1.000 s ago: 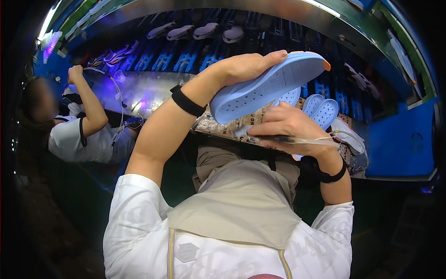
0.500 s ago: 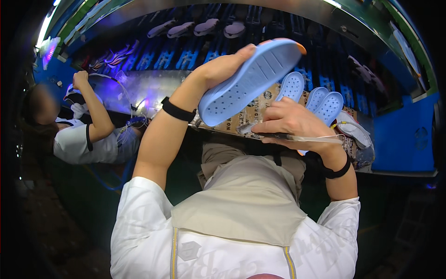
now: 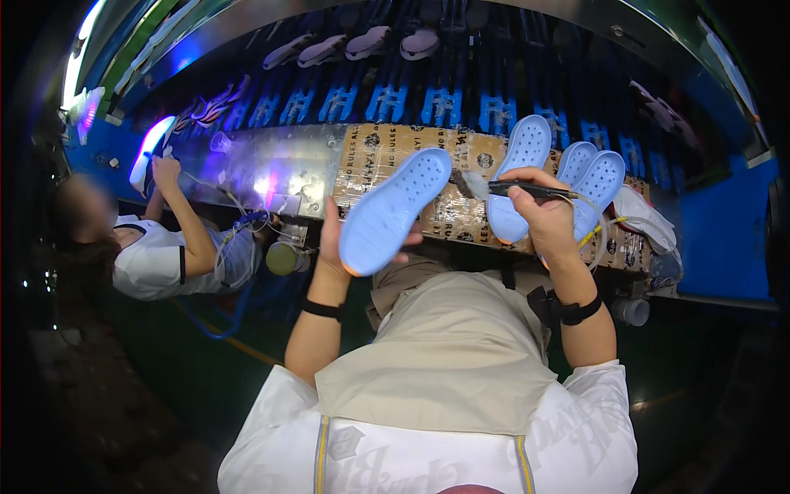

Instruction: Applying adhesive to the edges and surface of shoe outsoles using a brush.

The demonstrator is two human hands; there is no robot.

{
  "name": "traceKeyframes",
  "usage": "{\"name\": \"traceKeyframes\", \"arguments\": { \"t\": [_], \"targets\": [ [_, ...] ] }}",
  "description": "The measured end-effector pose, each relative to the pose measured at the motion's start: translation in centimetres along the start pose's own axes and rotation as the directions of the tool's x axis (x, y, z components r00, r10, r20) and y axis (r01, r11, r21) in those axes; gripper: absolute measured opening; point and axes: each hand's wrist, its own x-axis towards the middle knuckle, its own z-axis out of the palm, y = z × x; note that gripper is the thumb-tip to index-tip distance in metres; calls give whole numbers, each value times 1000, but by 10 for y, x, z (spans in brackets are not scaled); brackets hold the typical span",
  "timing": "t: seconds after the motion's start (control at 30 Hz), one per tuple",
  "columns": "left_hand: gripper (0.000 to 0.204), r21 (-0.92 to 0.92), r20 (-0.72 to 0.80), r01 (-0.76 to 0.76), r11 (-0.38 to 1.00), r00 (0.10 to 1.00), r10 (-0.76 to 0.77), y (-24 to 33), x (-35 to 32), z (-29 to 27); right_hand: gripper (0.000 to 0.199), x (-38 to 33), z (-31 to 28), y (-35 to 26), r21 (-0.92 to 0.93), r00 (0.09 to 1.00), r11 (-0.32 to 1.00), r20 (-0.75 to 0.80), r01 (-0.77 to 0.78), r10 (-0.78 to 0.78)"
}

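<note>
My left hand [image 3: 331, 243] grips a light blue shoe sole [image 3: 395, 210], partly hidden behind it. The sole is tilted, its face with small holes at the upper end turned toward me and an orange spot at its lower end. In my right hand [image 3: 545, 218] is a brush [image 3: 527, 189] with a black handle and a thin tube at its back. Its pale bristles point left, apart from the held sole. Beside and behind the right hand lie another blue sole [image 3: 524, 146] and two overlapping ones [image 3: 602, 183].
Brown printed cardboard [image 3: 362, 169] covers the bench under the soles. A white shoe upper [image 3: 644, 216] lies at its right end. Behind runs a rack with blue clamps [image 3: 387, 100] and several pale shoe parts. At the left, a co-worker [image 3: 156, 247] handles a shoe part.
My left hand has lowered the sole and turned its holed face toward me. My right hand has shifted right, with the brush now pointing left. The co-worker's shoe part is raised.
</note>
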Motion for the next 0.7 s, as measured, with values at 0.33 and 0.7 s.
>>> {"name": "traceKeyframes", "arguments": {
  "t": [0.33, 0.7],
  "targets": [
    [81, -149, -116, 11, 989, 993, -28, -70, 35, 29, 17, 16, 48, 24, -217, 995, 976, -98, 9, -31],
    [83, 111, 26, -226, 968, 974, 225, -59, 71, 45, 23, -18, 39, -56, -462, 780, 845, 619, 270, 89]
  ]
}}
